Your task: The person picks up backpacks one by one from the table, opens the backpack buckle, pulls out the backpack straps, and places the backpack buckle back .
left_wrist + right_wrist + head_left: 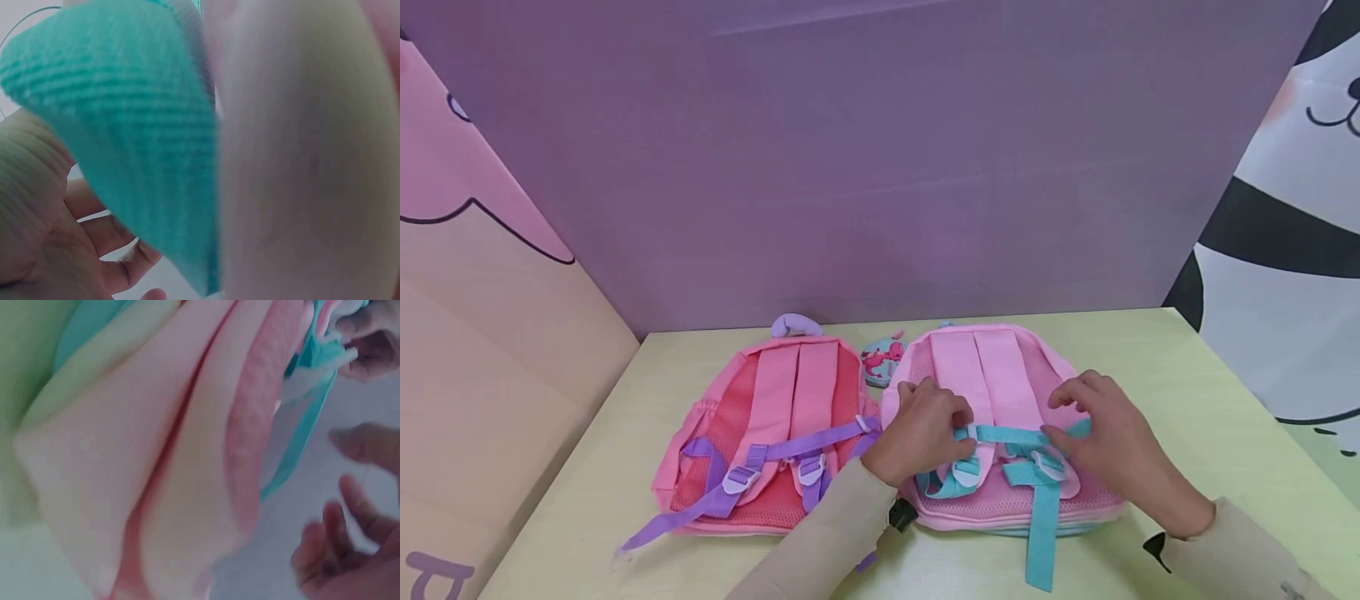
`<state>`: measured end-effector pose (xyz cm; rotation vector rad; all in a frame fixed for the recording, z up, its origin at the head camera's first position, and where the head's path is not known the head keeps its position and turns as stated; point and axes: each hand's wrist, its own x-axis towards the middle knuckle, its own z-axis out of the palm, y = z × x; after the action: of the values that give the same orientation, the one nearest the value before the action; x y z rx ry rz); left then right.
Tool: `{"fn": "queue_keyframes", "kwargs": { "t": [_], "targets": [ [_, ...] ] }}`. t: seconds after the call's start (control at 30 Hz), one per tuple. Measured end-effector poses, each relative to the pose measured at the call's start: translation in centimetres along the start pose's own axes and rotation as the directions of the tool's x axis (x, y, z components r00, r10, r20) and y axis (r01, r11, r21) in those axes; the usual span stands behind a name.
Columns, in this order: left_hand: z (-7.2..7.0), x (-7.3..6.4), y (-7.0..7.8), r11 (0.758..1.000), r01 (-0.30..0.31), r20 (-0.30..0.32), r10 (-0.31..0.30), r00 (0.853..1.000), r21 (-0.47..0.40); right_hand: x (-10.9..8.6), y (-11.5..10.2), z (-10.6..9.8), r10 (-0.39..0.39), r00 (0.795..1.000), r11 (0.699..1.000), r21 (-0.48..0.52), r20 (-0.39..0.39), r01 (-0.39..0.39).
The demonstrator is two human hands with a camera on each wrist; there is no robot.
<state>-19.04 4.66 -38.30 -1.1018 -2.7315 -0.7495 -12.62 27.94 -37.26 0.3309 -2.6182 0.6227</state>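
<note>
A pink backpack (1000, 358) lies back-side up, its teal straps (1041, 533) and white buckles (966, 471) at the lower half. One teal strap crosses its two pink shoulder straps. My left hand (925, 429) is over the backpack's left side, thumb and index finger parted around the strap's left end. At the right side, my right hand (1108, 433) hovers with bent, spread fingers, the thumb close to the strap. The right wrist view shows that hand's fingers (359, 512) apart from the fabric. Teal webbing (137, 112) fills much of the left wrist view.
A coral backpack (775, 392) with purple straps (700, 508) lies just left of the pink one. Between them, at the back, sits a small teal pouch (882, 360) with a red print. Behind the pale table (1120, 342) rises a purple panel (880, 167).
</note>
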Motion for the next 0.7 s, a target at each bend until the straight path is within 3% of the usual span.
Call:
{"fn": "queue_keyframes", "kwargs": {
  "t": [0.13, 0.37, 0.7],
  "targets": [
    [0.0, 0.1, 0.0, 1.000, -0.004, 0.005, 0.003, 1.000, 0.023, 0.5, -1.1, 1.2, -0.119, 0.990, 0.988, 0.109, 0.071, 0.111],
    [-0.1, 0.2, 0.1, 0.999, -0.015, 0.005, 0.015, 1.000, 0.028, 1.7, -2.0, 3.4, -0.219, 0.962, 0.958, 0.225, 0.165, 0.179],
    [-0.1, 0.2, 0.2, 1.000, 0.011, 0.034, -0.011, 0.999, 0.015, 1.8, -2.6, 4.3, -0.195, 0.965, 0.962, 0.227, 0.177, 0.153]
  ]
}}
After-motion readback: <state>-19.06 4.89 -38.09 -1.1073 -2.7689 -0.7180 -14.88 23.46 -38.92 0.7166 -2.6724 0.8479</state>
